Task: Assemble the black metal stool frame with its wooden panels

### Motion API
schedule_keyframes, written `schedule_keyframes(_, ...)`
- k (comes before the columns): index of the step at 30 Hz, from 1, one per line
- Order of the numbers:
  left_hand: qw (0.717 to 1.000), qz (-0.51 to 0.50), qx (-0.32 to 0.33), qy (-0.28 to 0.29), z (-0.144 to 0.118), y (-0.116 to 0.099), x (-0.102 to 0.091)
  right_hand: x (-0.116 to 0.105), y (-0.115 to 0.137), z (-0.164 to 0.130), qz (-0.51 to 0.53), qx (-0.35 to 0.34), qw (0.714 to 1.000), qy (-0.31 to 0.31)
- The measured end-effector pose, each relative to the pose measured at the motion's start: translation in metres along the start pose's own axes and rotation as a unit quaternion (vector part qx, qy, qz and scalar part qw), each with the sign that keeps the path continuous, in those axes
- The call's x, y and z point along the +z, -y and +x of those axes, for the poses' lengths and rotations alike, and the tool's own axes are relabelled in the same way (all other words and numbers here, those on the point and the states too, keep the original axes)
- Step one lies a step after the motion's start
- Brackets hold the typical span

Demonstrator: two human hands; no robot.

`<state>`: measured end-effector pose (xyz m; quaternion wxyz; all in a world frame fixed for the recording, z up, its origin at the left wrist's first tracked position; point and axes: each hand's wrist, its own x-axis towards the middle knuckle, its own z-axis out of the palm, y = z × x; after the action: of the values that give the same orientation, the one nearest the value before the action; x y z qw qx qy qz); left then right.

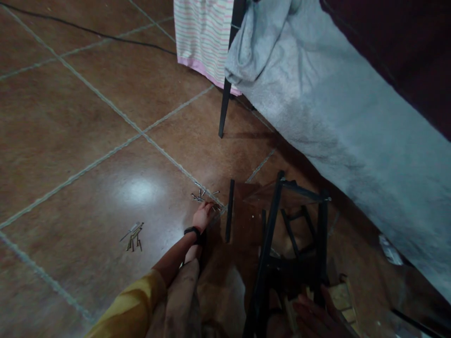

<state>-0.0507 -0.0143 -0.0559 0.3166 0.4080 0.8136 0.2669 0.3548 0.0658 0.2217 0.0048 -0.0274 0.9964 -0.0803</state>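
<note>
My left hand (202,217), with a dark band at its wrist, reaches down to a scatter of screws (199,197) on the tiled floor. Its fingers are curled together; what is between them, if anything, is too small to make out. At the lower right, in shadow, my right hand (312,312) is closed around a post of a black frame (269,223), near its lower end. A pale wooden piece (291,314) lies against that hand. Beside the frame, a loose black bar (229,211) rests on the floor near the screws.
More long screws (134,239) lie in a pile at the left with a thin tool (129,231). A grey blanket (317,117) hangs over furniture with a black leg (224,110). A slatted wooden piece (343,300) sits lower right. A cable (95,33) crosses the floor.
</note>
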Motion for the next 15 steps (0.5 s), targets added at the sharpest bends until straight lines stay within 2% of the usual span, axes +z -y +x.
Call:
schedule_keyframes(2,1.0,0.009,0.012,0.011,0.002,-0.002,-0.002,-0.005,-0.002,0.006,-0.029,-0.042,0.999,0.008)
schedule_keyframes(4,0.999,0.015,0.024,0.023,0.002,-0.004,-0.003,-0.01,-0.002,0.012,-0.043,-0.05,0.998,0.008)
schedule_keyframes(8,0.998,0.021,0.047,0.043,0.001,-0.007,-0.001,-0.01,0.007,0.019,-0.009,0.008,1.0,-0.01)
schedule_keyframes(12,0.995,0.034,0.069,0.055,0.0,-0.003,0.002,-0.006,0.017,0.024,0.016,0.085,0.994,-0.06)
schedule_keyframes(15,0.995,0.049,0.058,0.058,-0.004,-0.002,0.005,-0.011,0.017,0.029,0.008,0.093,0.994,-0.051)
